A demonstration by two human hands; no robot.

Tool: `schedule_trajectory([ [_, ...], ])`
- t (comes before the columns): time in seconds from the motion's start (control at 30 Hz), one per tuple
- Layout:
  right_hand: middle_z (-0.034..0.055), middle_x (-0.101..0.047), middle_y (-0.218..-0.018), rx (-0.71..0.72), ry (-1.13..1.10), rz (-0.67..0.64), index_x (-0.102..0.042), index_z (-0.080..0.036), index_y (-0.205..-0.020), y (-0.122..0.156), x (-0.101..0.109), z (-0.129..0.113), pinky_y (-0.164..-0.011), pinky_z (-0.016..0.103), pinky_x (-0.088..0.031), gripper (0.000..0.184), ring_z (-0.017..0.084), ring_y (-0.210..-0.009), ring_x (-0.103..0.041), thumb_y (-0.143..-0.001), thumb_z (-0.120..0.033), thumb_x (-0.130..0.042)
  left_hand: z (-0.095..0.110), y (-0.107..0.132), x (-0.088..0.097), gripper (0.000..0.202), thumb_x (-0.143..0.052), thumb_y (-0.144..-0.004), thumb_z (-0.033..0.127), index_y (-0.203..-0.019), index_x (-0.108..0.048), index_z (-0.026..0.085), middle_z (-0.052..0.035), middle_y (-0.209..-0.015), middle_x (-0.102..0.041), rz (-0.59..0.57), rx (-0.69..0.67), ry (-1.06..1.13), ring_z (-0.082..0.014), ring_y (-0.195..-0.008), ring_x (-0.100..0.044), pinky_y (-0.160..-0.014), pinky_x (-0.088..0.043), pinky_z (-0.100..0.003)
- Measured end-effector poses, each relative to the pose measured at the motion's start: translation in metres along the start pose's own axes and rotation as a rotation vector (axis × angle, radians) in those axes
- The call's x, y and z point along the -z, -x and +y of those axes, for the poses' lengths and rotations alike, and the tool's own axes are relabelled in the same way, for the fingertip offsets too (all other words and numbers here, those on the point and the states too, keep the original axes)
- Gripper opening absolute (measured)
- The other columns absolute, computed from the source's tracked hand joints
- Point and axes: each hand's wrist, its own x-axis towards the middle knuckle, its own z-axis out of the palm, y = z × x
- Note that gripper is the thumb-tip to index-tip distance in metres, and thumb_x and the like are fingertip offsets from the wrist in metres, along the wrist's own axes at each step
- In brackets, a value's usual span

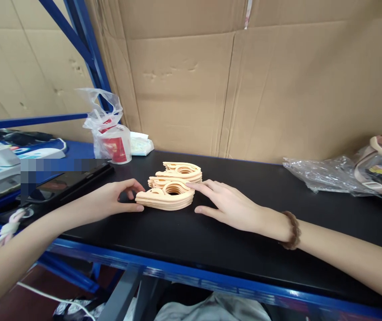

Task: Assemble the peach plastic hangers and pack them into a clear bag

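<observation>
Two neat stacks of peach-coloured plastic folding hangers, folded up, lie one behind the other on the black tabletop. My left hand [115,197] is at the left end of the front stack of folding hangers [164,201], thumb along its near side and fingers curled at the far side. My right hand [229,203] reaches in from the right, its fingers stretched out. Its index fingertip touches the right end of the front stack, while the thumb stays apart from it, low over the table. Behind sits the rear stack of folding hangers [195,170], partly hidden by the front one.
At the back left stand a bagged cup [117,142] and a tissue pack [142,145]. A dark tablet-like device [73,180] lies left. Crinkled clear plastic [318,174] and a strapped transparent bag [381,165] are at right. A cardboard wall [184,89] closes the back.
</observation>
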Motion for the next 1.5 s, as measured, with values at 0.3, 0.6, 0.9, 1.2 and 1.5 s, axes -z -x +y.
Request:
schedule_trajectory([
  [0.3,0.0103,-0.057,-0.12,0.059,-0.012,-0.032,-0.046,-0.025,-0.131,-0.025,-0.002,-0.004,-0.087,0.042,-0.051,0.041,0.026,-0.108,-0.058,-0.093,-0.038,-0.05,0.007,-0.001,-0.004,0.037,-0.063,-0.07,0.056,-0.081,-0.064,0.02,0.001,-0.072,-0.061,-0.011,-0.07,-0.004,-0.0175,-0.065,-0.05,-0.058,-0.036,-0.025],
  [0.6,0.0091,-0.057,-0.105,0.077,0.178,0.009,-0.051,-0.021,-0.118,-0.032,-0.014,-0.003,-0.071,0.035,-0.051,0.029,0.022,-0.086,-0.058,-0.092,-0.034,-0.052,0.001,-0.004,-0.007,0.036,-0.061,-0.073,0.055,-0.076,-0.063,0.02,0.0026,-0.067,-0.058,0.011,-0.093,0.024,-0.0152,-0.063,-0.046,-0.058,-0.034,-0.024],
  [0.9,0.0106,-0.059,-0.104,0.028,0.206,0.014,-0.051,-0.019,-0.112,-0.041,-0.011,0.008,-0.07,0.033,-0.048,0.022,0.022,-0.086,-0.058,-0.093,-0.03,-0.05,0.003,-0.025,-0.015,0.039,-0.058,-0.076,0.058,-0.072,-0.054,0.019,0.0027,-0.067,-0.056,0.091,-0.106,0.037,-0.0149,-0.064,-0.049,-0.059,-0.036,-0.023],
  [1.2,0.012,-0.062,-0.113,0.073,0.312,0.041,-0.028,-0.024,-0.146,-0.047,-0.009,0.025,-0.08,0.037,-0.049,0.057,0.026,-0.096,-0.062,-0.094,-0.038,-0.049,0.0,-0.032,-0.019,0.044,-0.059,-0.073,0.056,-0.096,-0.048,0.02,0.0008,-0.068,-0.057,0.223,0.106,-0.048,-0.0204,-0.063,-0.056,-0.057,-0.038,-0.028],
  [1.5,0.0178,-0.061,-0.118,-0.401,0.654,-0.019,-0.035,-0.014,-0.144,0.062,0.049,0.107,-0.086,0.041,-0.047,0.058,0.031,-0.103,-0.061,-0.094,-0.043,-0.045,0.092,-0.003,-0.044,0.025,-0.048,-0.089,0.045,-0.083,-0.046,0.021,-0.0002,-0.081,-0.058,0.203,-0.232,-0.271,-0.0182,-0.066,-0.055,-0.059,-0.037,-0.029],
])
